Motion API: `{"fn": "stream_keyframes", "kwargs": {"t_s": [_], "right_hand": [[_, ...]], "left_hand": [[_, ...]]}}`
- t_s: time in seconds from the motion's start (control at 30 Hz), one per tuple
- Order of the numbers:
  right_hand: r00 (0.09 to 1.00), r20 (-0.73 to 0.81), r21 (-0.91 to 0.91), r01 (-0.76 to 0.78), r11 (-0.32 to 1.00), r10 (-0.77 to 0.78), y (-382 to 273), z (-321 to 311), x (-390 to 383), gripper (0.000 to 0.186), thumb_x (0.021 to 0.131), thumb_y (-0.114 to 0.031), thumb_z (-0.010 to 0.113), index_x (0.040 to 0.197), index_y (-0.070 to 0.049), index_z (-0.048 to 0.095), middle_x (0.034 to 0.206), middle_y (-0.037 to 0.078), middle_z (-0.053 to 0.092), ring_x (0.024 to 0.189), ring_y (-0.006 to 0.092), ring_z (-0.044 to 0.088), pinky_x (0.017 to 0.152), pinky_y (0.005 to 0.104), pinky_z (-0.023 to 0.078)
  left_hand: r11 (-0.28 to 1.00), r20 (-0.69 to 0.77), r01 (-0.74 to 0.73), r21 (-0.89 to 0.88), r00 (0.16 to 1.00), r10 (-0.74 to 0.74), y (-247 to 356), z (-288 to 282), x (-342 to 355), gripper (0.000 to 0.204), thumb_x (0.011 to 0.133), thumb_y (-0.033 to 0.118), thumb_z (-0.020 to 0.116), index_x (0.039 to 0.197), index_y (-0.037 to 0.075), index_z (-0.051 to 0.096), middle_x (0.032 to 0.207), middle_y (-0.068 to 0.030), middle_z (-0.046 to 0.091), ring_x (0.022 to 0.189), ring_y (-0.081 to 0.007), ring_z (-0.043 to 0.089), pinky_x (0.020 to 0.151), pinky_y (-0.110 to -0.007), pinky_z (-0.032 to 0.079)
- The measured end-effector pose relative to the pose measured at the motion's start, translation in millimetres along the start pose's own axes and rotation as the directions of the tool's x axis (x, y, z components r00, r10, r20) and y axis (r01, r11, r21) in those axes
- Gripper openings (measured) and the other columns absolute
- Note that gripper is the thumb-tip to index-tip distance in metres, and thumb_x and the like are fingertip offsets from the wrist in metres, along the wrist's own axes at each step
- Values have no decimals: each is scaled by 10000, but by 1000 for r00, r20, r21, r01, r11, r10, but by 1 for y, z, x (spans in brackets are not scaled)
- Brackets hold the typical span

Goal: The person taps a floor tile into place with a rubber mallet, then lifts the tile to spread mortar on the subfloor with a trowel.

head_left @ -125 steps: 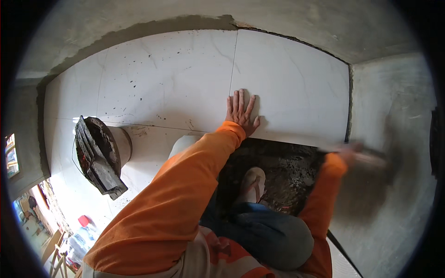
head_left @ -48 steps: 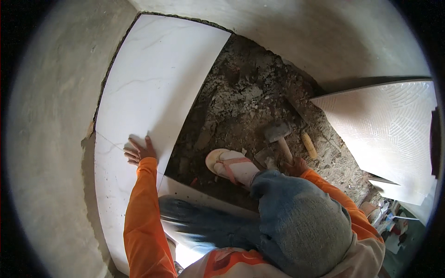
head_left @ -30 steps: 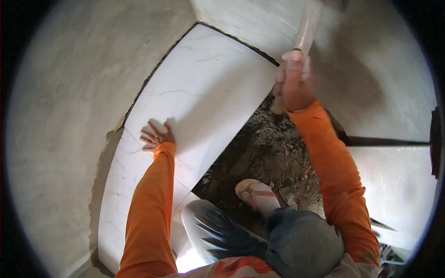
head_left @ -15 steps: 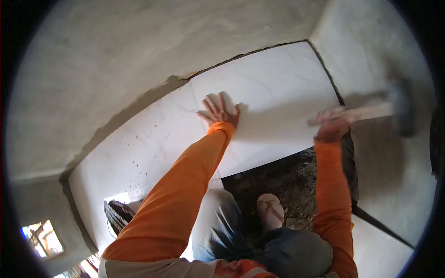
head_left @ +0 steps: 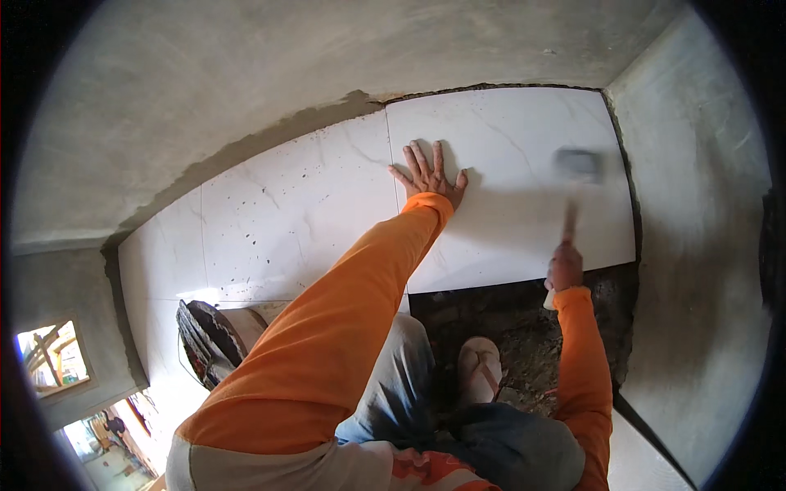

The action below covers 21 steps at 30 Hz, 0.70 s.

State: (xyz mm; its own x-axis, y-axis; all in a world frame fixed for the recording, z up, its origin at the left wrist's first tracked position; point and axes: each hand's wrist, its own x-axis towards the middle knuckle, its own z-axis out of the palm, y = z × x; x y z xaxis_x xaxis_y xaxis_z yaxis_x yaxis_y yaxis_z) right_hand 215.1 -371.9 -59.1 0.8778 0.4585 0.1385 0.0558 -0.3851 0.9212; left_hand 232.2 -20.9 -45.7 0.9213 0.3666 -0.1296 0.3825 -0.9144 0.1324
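White, grey-veined tile (head_left: pixel 516 221) lies flat in the corner, its far edge and right end just beside the grey walls (head_left: pixel 696 254). My left hand (head_left: pixel 429 178) rests palm down near its left seam, fingers spread, holding nothing. Well apart from it, my right hand (head_left: pixel 565 268) is wrapped round a wooden-handled mallet (head_left: pixel 578 166), its dark, blurred head over the tile's right part; I cannot tell whether they touch. Nearer me, my sandalled foot (head_left: pixel 476 385) is on dark, rough ground (head_left: pixel 524 327). Left of me sits a bucket (head_left: pixel 246 323).

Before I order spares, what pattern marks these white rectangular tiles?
The tiles show faint greyish veining, best in head view.
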Motion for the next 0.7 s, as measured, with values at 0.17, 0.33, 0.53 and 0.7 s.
{"fn": "stream_keyframes", "kwargs": {"t_s": [0.17,0.33,0.53,0.7], "right_hand": [[772,485,826,-249,-506,411,6,31,-21,429,1025,-387,394,1091,12,537,733,36,504,651,185,497,576,367,430],[753,627,700,-430,-570,202,37,10,-6,358,1023,-331,415,1124,-11,539,766,42,542,685,184,541,610,372,471],[710,678,352,-85,-932,191,37,-23,-2,347,1019,-338,416,1104,-27,547,730,40,528,669,179,535,614,361,481],[801,512,850,-421,-316,310,32,-28,10,377,1008,-383,423,1069,-37,560,712,44,531,665,180,535,613,356,480]], "left_hand": [[993,-20,-105,-44,994,105,-14,-3,-8,830,892,632,356,1539,161,140,1584,-207,55,1472,-357,1,1122,-637,23],[955,-13,-297,-19,955,296,-52,0,-23,818,883,587,439,1524,143,192,1572,-202,122,1465,-356,71,1173,-520,58],[950,-29,-311,-3,950,311,-56,6,-23,825,879,582,435,1530,148,172,1578,-188,103,1468,-341,59,1178,-508,44],[961,24,-275,22,961,274,-54,3,-25,834,877,585,420,1536,153,145,1587,-170,82,1474,-321,36,1179,-505,19]]}}
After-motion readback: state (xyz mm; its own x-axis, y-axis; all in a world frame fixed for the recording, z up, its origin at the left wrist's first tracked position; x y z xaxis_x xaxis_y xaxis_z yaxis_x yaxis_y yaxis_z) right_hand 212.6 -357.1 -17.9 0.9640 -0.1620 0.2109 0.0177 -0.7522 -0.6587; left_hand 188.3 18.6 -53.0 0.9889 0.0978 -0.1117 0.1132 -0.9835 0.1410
